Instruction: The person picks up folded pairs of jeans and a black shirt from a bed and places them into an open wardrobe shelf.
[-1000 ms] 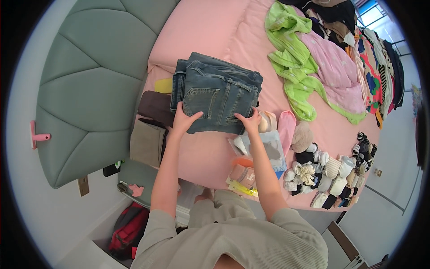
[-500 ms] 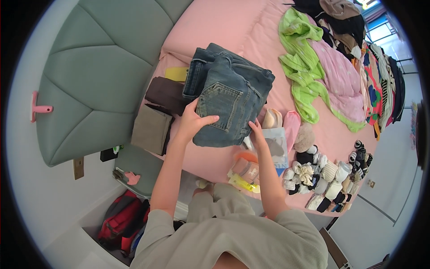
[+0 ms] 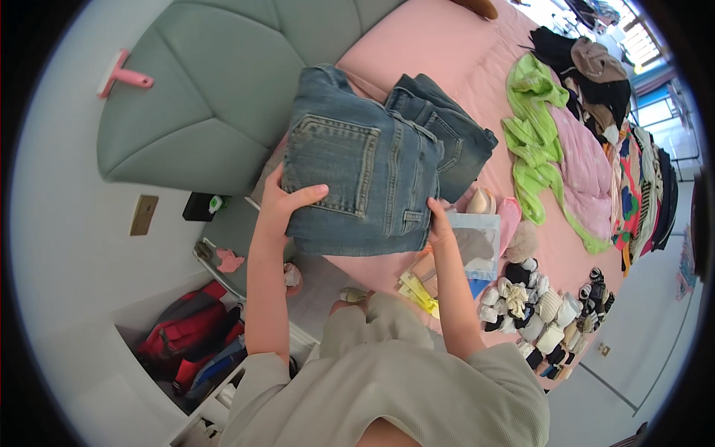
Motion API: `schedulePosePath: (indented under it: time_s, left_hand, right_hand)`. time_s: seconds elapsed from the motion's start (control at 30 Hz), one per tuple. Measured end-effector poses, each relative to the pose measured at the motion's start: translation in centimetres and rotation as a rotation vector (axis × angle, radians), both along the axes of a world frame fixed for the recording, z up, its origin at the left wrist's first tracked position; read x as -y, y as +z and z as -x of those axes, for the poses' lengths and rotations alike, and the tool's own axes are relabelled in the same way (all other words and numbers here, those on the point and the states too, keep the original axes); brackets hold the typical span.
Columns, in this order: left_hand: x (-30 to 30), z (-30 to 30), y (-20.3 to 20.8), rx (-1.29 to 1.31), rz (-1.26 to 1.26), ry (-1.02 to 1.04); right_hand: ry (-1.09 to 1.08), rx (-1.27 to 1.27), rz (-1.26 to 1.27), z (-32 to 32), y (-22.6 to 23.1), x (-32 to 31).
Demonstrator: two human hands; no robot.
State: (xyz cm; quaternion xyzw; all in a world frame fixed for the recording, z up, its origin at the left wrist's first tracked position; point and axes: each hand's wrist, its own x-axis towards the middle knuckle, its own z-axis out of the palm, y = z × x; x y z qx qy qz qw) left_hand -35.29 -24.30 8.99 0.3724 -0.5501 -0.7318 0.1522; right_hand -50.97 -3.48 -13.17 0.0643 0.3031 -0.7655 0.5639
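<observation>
Both my hands hold a folded pair of blue jeans [image 3: 335, 167], raised above the bed with its back pocket facing up. My left hand [image 3: 281, 205] grips the left edge, thumb on top beside the pocket. At the right edge, my right hand [image 3: 440, 225] is closed on the fold, its fingers mostly hidden beneath. Behind the held jeans, a second folded pair of jeans [image 3: 458, 138] lies on the pink bed sheet [image 3: 402, 37]. What lies under the held pair is hidden.
A grey-green padded headboard [image 3: 194, 89] rises at the left. Rolled socks [image 3: 547, 309], a clear pouch [image 3: 477, 246] and yellow packaging [image 3: 418, 294] lie right of my hands. Farther off are a green and pink blanket [image 3: 536, 141] and piled clothes [image 3: 640, 186]. An open drawer [image 3: 179, 425] stands lower left.
The held jeans have come away from the second pair, moving left and closer. My view has shifted left, and the folded brown garments beside the headboard are now covered.
</observation>
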Motion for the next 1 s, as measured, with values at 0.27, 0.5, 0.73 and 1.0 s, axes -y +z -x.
schedulePosePath:
  time_s: [0.27, 0.5, 0.73, 1.0]
  left_hand:
    - [-1.0, -13.1, 1.5, -0.107, -0.072, 0.344]
    - [-4.3, -24.6, 1.7, -0.233, 0.000, 0.474]
    - [-9.1, -35.0, 1.9, -0.314, 0.062, 0.562]
    - [-14.5, -44.2, 2.2, -0.257, 0.123, 0.765]
  right_hand:
    - [0.056, -0.309, -0.046, -5.2, 8.8, 3.1]
    - [0.238, -0.526, 0.037, -10.9, 14.4, 4.5]
    - [0.439, -0.656, 0.096, -18.5, 17.3, 6.4]
    - [0.617, -0.730, 0.176, -27.1, 18.5, 8.2]
